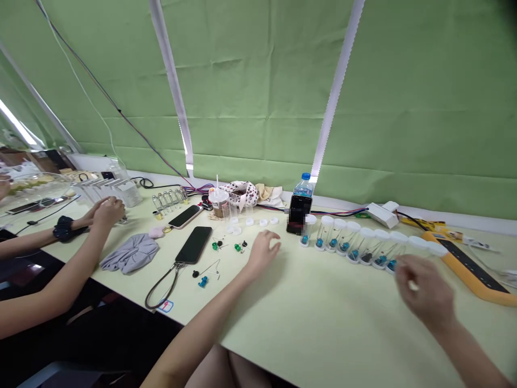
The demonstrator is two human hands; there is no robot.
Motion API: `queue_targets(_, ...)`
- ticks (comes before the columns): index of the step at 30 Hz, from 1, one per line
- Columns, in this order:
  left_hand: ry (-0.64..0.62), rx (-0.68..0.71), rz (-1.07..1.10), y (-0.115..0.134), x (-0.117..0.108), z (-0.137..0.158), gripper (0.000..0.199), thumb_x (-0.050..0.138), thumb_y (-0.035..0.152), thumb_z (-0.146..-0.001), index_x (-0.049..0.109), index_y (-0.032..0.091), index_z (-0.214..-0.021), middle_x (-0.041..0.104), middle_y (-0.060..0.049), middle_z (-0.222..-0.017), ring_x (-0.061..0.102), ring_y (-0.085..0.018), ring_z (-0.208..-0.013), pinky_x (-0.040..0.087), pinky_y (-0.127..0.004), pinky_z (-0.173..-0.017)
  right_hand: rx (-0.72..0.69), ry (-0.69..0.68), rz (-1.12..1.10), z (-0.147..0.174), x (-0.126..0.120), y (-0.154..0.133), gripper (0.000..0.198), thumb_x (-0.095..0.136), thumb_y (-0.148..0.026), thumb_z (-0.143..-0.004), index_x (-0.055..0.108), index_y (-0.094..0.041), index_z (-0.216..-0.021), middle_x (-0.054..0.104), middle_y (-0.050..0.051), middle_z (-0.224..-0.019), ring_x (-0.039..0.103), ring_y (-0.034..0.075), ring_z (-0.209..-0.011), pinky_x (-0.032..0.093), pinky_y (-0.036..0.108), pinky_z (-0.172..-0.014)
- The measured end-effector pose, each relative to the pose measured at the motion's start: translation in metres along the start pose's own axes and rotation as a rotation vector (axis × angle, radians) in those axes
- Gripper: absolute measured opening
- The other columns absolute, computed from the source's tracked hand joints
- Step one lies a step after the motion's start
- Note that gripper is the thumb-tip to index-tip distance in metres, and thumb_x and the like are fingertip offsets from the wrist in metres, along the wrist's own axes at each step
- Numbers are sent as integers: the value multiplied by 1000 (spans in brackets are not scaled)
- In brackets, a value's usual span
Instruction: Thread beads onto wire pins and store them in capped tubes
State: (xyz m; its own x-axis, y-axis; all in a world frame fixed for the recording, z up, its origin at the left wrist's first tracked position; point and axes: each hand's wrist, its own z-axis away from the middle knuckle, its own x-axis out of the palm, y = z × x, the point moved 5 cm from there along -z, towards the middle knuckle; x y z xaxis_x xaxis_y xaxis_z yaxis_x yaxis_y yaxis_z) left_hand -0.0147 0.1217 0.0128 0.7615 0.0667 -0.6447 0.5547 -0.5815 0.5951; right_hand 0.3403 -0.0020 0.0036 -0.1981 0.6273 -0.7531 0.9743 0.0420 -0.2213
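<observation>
My left hand (263, 251) hovers over or rests on the table with its fingers apart, holding nothing. Near it lie small green pieces (238, 248) and black pieces with thin bent wires. A blue piece (203, 281) sits closer to the table edge. On the other side, my right hand (426, 293) is slightly blurred, its fingers curled in a pinch beside the near end of a row of clear vials (354, 245). These have white caps, with blue or dark pieces and wires inside. Whatever those fingers hold, if anything, is hidden.
A propped phone (299, 214) stands before a water bottle (304, 186). Another phone (194, 244) has a strap. Small white caps (263, 222) and a drink cup (219, 200) are farther back. A yellow power strip (472, 269) lies right. A co-worker's hands (107, 213) work at left.
</observation>
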Motion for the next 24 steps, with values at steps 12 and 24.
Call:
queue_targets(12, 498, -420, 238, -103, -20, -80, 78, 66, 8, -63, 26, 17, -129, 32, -14, -136, 29, -24, -129, 24, -36, -106, -406, -463, -265, 16, 78, -185, 32, 30, -16, -91, 45, -22, -119, 54, 9, -117, 58, 20, -100, 50, 35, -79)
queue_targets(24, 477, -257, 389, -48, -20, -26, 32, 48, 23, -84, 41, 23, -115, 51, -8, -115, 52, -16, -106, 43, -32, -87, -243, -521, -123, -98, 179, -272, 39, 33, -15, -92, 33, -18, -131, 39, 15, -135, 60, 19, -91, 41, 27, -73)
